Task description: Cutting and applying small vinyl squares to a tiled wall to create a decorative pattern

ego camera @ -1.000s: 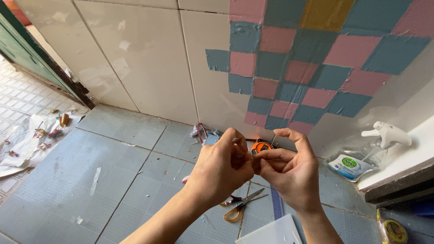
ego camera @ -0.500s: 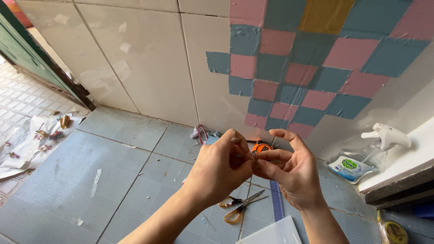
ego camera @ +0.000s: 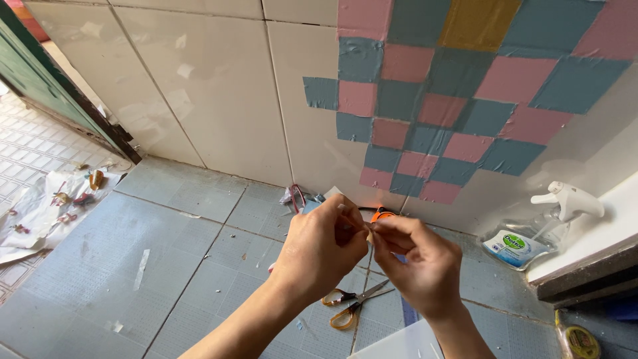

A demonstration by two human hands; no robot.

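L hand (ego camera: 322, 242) + R hand (ego camera: 419, 262): fingertips pinched together on sth tiny, unclear | orange item (ego camera: 383, 214) mostly hidden | scissors (ego camera: 352, 306) on floor below

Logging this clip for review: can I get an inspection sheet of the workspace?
Surface: grey tiled floor, scuffed.
Job's things: small orange item behind the fingers, mostly hidden.
Clutter: orange-handled scissors; clear spray bottle; paper scraps.
Grippers: left hand and right hand pinching together; what they pinch is too small to tell.
Cables: nothing seen.
Surroundings: white wall tiles with pink, blue and yellow squares.
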